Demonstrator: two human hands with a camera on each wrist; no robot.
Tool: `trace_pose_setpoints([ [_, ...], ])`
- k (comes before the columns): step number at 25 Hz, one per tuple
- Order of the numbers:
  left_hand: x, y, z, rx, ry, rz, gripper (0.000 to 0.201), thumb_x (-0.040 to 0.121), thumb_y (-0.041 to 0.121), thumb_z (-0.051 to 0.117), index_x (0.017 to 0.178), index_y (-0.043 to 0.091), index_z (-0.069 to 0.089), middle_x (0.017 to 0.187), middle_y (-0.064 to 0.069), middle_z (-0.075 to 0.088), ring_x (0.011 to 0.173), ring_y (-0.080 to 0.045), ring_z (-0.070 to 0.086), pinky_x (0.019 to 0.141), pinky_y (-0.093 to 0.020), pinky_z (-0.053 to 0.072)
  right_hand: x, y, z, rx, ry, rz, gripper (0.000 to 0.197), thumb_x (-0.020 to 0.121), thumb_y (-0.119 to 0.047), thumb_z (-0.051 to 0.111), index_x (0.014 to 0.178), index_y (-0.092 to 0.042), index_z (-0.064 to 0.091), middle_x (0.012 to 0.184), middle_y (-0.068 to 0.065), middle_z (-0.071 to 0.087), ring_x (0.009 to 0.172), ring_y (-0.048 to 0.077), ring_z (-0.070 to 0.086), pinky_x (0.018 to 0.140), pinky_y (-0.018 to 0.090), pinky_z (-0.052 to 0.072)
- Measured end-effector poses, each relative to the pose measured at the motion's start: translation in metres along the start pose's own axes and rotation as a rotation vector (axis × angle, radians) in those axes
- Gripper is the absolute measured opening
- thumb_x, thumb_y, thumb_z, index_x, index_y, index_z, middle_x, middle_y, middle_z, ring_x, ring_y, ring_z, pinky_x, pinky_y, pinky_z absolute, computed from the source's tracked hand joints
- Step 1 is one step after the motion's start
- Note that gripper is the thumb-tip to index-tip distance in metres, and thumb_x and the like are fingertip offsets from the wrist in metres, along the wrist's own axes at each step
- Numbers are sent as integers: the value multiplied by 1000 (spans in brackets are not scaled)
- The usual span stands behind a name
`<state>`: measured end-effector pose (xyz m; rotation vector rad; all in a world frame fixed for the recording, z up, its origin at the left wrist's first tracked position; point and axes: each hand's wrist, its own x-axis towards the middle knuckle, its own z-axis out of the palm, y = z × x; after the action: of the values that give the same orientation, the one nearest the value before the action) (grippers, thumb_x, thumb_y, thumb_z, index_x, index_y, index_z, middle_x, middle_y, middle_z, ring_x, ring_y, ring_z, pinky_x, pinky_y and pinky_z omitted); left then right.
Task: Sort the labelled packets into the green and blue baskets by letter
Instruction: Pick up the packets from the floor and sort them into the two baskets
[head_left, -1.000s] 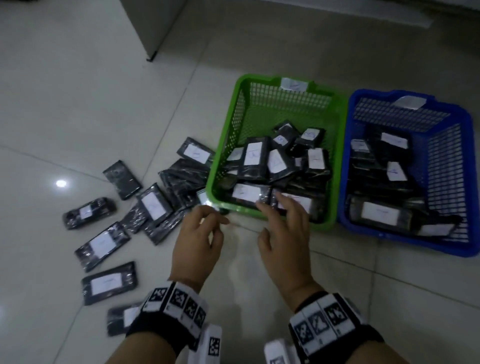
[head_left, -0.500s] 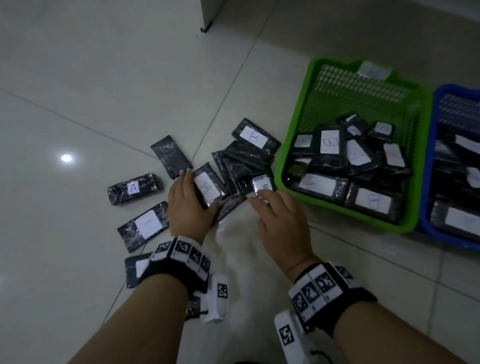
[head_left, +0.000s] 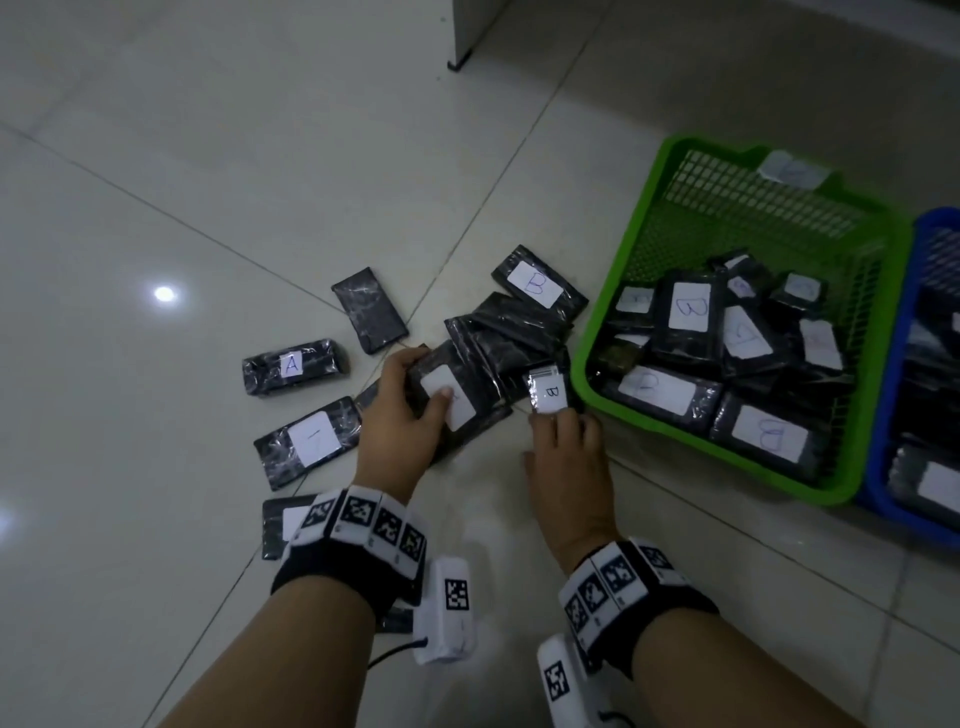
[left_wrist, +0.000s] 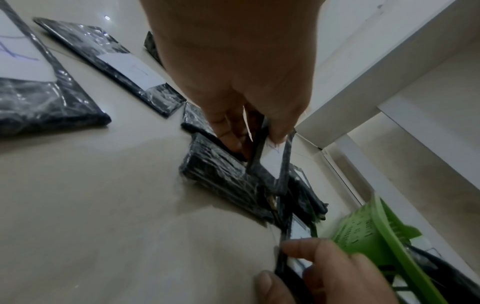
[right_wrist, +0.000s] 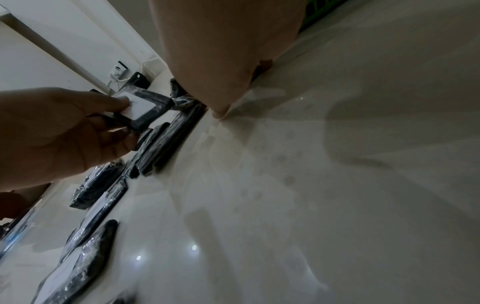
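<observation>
Black wrapped packets with white letter labels lie scattered on the tiled floor. My left hand (head_left: 427, 382) grips one labelled packet (head_left: 462, 415) from the pile, thumb on its label and one end raised; its letter is hidden. The left wrist view shows that packet (left_wrist: 272, 162) tilted up off the stack. My right hand (head_left: 558, 421) pinches the near end of a small packet marked B (head_left: 548, 397), just left of the green basket (head_left: 621, 260). The green basket holds several B packets. At the far right edge is the blue basket (head_left: 898, 364), with more packets inside.
Loose packets lie left of my hands: one marked A (head_left: 293, 366), one with a faint mark (head_left: 311, 441), one face down (head_left: 370, 310). A B packet (head_left: 537, 285) tops the pile. A white cabinet foot (head_left: 460, 57) stands at the back.
Both hands moved from the green basket's front edge to the floor pile. The left hand took hold of a labelled packet and tilted it up; the right hand closed on the small B packet.
</observation>
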<state>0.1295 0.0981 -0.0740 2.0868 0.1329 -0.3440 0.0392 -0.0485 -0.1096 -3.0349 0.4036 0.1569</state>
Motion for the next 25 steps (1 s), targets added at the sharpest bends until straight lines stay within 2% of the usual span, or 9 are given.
trace_pose_setpoints([
  [5,-7,12,14,-217,89,-92,43,78,24,74,105,34,41,95,-13,69,88,-29,67,80,-46,57,-9,4,-3,286,-54,135,38,74,-13,74,110,-19,62,130,15,49,111,34,51,85,41,53],
  [9,-6,24,20,-275,51,-52,40,84,19,68,114,32,44,91,-10,69,79,-24,66,76,-43,56,-2,2,-5,565,-18,256,12,78,-13,72,86,-15,62,108,7,56,97,27,56,77,31,53],
  [11,-5,28,21,-269,39,-17,41,86,24,63,120,36,43,95,-10,68,84,-23,66,80,-44,55,3,3,-2,559,112,295,14,86,-8,60,94,-19,57,104,-1,57,96,18,58,75,21,48],
  [13,-4,32,23,-279,32,2,43,85,28,58,124,41,44,97,-12,65,88,-28,65,83,-50,54,-4,4,-2,612,30,247,23,87,-2,51,101,-19,58,111,-4,56,97,9,56,83,19,43],
  [15,-6,37,27,-297,27,8,45,89,20,55,129,38,45,91,-10,62,86,-31,63,84,-53,53,-13,10,-3,670,41,157,22,86,3,51,95,-11,66,116,2,51,102,11,52,90,14,36],
  [18,-13,46,34,-341,14,-5,51,89,9,50,132,37,47,86,2,60,82,-28,61,83,-53,54,-24,24,-22,725,90,160,14,90,-6,54,92,-11,67,109,1,50,93,3,48,76,1,31],
  [20,-17,52,39,-386,32,-9,54,85,12,50,130,40,48,93,-1,63,83,-31,62,79,-49,56,-29,38,-40,794,158,182,14,91,-5,52,91,-12,64,106,0,50,84,-5,41,74,-4,31],
  [23,-24,69,53,-460,92,64,47,83,10,54,126,30,51,89,-2,61,72,-19,55,69,-37,50,-38,65,-73,789,244,106,17,90,1,49,90,-14,58,98,-2,47,80,-6,42,74,-3,32],
  [25,-30,82,69,-507,100,105,37,85,9,61,118,22,52,90,-1,64,79,-15,60,76,-38,52,-36,88,-91,808,348,118,18,89,5,49,95,-10,56,100,1,47,82,-8,41,78,-3,32],
])
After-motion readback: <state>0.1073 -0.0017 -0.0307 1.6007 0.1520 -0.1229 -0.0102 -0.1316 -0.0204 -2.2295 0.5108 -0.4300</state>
